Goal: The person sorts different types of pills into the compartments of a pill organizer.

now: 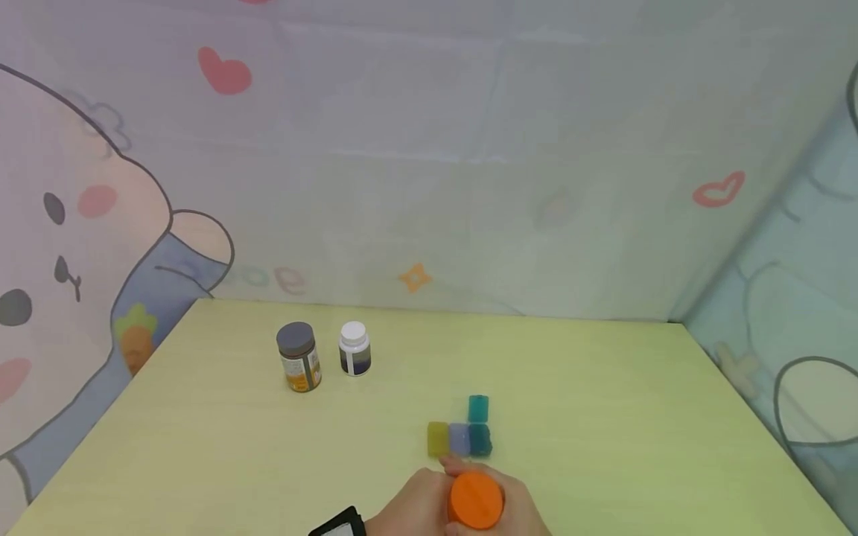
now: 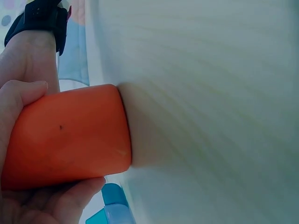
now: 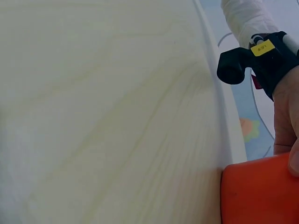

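Observation:
Both hands grip an orange cylindrical container [image 1: 476,499] at the table's near edge. My left hand [image 1: 421,500] holds it from the left and my right hand [image 1: 521,503] from the right. Its round, flat orange top shows between them in the head view. In the left wrist view its smooth orange side [image 2: 74,137] has fingers on two sides, and its rounded end is close to the tabletop. Just beyond the hands lie small blocks: a yellow one [image 1: 438,439], a lavender one [image 1: 459,440] and a dark teal one [image 1: 480,440] in a row, with a lighter teal one [image 1: 479,408] behind.
Toward the back left of the pale yellow table [image 1: 603,417] stand a jar with a dark grey lid [image 1: 302,368] and, to its right, a smaller white-capped bottle [image 1: 354,348]. Printed cloth [image 1: 429,149] hangs behind the table and along its sides.

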A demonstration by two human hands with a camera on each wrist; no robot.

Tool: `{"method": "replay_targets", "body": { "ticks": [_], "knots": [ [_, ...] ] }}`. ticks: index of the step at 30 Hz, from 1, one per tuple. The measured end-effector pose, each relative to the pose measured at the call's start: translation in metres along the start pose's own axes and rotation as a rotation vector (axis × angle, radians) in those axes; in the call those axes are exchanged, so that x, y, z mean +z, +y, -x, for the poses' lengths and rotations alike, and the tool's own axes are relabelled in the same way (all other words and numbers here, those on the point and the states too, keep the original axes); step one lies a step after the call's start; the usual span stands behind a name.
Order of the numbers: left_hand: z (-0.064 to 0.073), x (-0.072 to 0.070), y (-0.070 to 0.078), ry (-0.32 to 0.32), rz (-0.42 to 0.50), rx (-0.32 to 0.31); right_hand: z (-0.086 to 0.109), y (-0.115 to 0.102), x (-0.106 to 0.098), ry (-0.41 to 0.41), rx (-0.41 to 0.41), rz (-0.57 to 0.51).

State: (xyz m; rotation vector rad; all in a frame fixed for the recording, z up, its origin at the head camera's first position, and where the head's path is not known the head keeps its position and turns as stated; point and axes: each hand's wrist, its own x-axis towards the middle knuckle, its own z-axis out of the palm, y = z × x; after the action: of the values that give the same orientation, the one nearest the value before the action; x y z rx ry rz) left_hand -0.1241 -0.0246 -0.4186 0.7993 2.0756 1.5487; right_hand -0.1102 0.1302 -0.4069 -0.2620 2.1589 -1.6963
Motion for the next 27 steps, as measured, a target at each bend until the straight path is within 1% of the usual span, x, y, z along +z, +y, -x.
{"method": "replay_targets", "body": {
  "ticks": [3,5,8,11,12,14,16,19,22,24,25,27],
  "knots": [
    [-0.001,-0.001,0.001,-0.004,0.000,0.024,-0.002,-0.002,-0.001,-0.024,-0.020,-0.002],
    [-0.002,-0.002,0.000,-0.019,0.010,0.033,-0.004,-0.002,-0.003,-0.066,-0.053,0.001],
    [-0.003,-0.004,-0.002,-0.049,0.008,0.054,-0.007,-0.003,-0.009,-0.171,-0.094,0.034],
    [-0.005,-0.006,-0.004,-0.074,-0.026,0.087,-0.010,-0.003,-0.017,-0.270,-0.096,0.061],
    [-0.005,-0.007,-0.004,-0.076,-0.035,0.093,-0.010,-0.003,-0.020,-0.278,-0.081,0.067],
    [-0.005,-0.007,-0.004,-0.090,-0.037,0.085,-0.009,-0.002,-0.025,-0.268,-0.061,0.059],
    [-0.006,-0.008,-0.004,-0.093,-0.050,0.083,-0.007,-0.001,-0.030,-0.233,-0.040,0.041],
    [-0.004,-0.008,-0.002,-0.080,-0.056,0.063,-0.003,0.002,-0.038,-0.186,-0.007,0.001],
    [-0.002,-0.008,-0.001,-0.067,-0.028,0.062,0.000,0.005,-0.046,-0.157,0.029,-0.065],
    [-0.001,-0.006,-0.001,-0.086,0.037,0.056,0.003,0.009,-0.053,-0.156,-0.006,-0.104],
    [-0.001,-0.006,-0.001,-0.088,0.050,0.062,0.003,0.010,-0.056,-0.168,-0.040,-0.130],
    [-0.001,-0.005,-0.002,-0.096,0.066,0.074,0.003,0.014,-0.062,-0.217,-0.158,-0.172]
  ]
}}
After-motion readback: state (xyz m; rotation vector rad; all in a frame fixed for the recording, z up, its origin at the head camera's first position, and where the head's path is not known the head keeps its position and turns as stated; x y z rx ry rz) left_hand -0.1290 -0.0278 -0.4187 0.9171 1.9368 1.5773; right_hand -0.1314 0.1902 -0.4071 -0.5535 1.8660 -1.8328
